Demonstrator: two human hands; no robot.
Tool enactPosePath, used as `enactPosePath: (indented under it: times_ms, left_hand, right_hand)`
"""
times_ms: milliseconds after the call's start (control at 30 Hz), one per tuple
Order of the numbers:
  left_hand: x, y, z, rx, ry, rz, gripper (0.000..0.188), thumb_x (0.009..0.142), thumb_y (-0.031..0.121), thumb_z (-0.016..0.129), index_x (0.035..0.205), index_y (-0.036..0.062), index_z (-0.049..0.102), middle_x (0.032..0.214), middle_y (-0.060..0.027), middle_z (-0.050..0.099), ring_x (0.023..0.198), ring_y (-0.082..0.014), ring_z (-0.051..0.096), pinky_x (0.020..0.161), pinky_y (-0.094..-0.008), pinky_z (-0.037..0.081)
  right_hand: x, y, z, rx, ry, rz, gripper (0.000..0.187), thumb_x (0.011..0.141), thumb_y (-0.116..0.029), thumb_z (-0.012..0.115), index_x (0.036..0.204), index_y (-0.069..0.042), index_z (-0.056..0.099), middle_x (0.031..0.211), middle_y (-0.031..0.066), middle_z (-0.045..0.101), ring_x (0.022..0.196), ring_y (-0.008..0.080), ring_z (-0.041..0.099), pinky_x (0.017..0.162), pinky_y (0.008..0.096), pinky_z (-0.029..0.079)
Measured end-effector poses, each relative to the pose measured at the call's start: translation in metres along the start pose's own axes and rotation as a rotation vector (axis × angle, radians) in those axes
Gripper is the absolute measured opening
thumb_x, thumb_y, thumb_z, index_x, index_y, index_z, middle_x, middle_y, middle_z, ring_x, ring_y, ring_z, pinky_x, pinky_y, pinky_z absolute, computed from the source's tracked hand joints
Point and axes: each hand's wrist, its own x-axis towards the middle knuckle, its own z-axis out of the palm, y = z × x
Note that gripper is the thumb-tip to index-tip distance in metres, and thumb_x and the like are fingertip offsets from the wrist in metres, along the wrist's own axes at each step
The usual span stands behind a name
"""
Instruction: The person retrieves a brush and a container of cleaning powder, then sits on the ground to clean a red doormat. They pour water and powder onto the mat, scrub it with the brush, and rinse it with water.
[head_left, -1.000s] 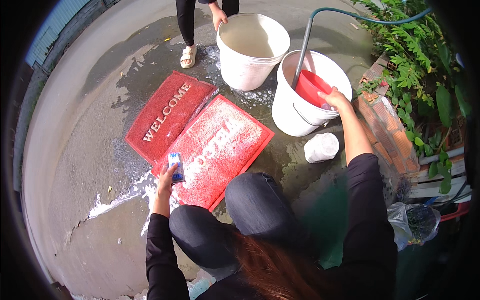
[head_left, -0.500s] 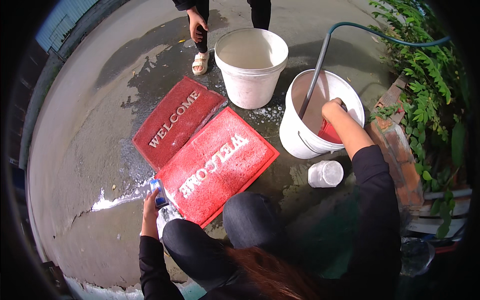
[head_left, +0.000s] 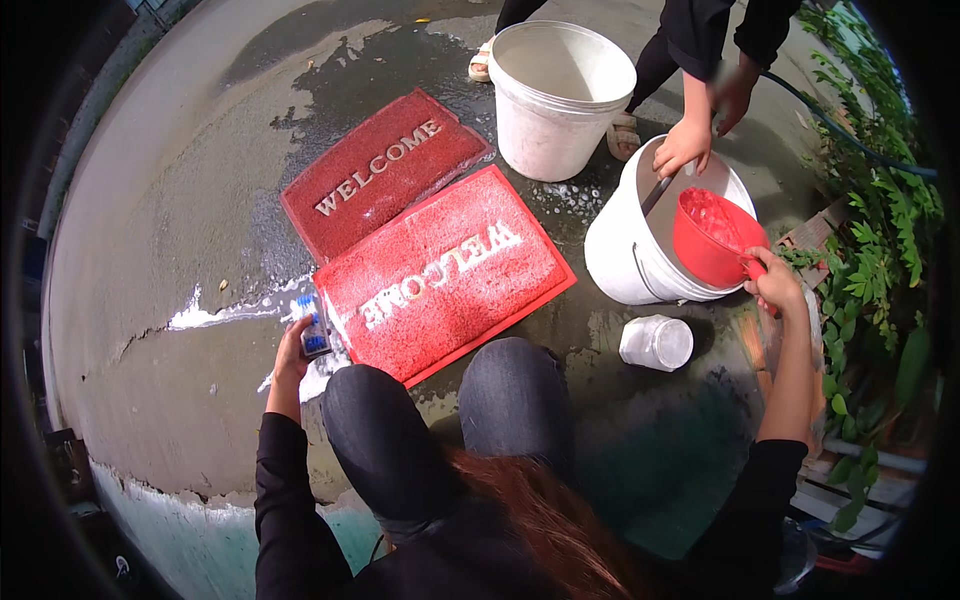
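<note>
My right hand (head_left: 776, 284) is closed round the handle of a red water dipper (head_left: 712, 248). Water fills the dipper, which is held up over the near rim of a white bucket (head_left: 612, 258). At the left, my left hand (head_left: 290, 355) grips a scrub brush (head_left: 313, 330) with blue and white bristles, beside the corner of a wet red doormat (head_left: 440, 335) with pale lettering. A darker red doormat (head_left: 330, 225) lies against its far side. Another person's hand (head_left: 684, 146) holds the hose (head_left: 657, 194) that dips into the bucket.
A second white bucket (head_left: 555, 140) stands at the back, near the other person's sandals. A small white jar (head_left: 656, 342) sits by my right knee. Suds (head_left: 200, 315) streak the wet concrete at left. Leafy plants (head_left: 868, 280) and bricks border the right side.
My right hand has lifted the dipper out of the bucket, now full of water. The other person has moved right, bent over the bucket and taken hold of the hose.
</note>
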Motion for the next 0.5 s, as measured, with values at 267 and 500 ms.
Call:
enactPosePath:
  times_ms: [267, 500]
  left_hand:
    - [0.023, -0.027, 0.018, -0.046, -0.109, 0.025, 0.045, 0.08, 0.024, 0.063, 0.109, 0.0052, 0.035, 0.089, -0.0117, 0.057, 0.071, -0.0242, 0.064, 0.059, -0.0365, 0.054]
    - [0.078, -0.098, 0.04, -0.17, -0.209, -0.137, 0.052, 0.087, 0.057, 0.039, 0.112, 0.0137, 0.05, 0.09, -0.0052, 0.061, 0.076, -0.0198, 0.061, 0.061, -0.037, 0.051]
  right_hand:
    - [-0.118, -0.025, -0.008, 0.053, 0.224, -0.216, 0.054, 0.07, 0.012, 0.055, 0.117, -0.014, 0.052, 0.098, 0.0038, 0.056, 0.051, 0.0065, 0.042, 0.044, 0.0208, 0.036]
    - [-0.166, -0.068, 0.031, 0.179, 0.022, -0.376, 0.053, 0.067, 0.01, 0.055, 0.118, -0.002, 0.051, 0.106, 0.0026, 0.054, 0.073, 0.0073, 0.05, 0.063, 0.019, 0.041]
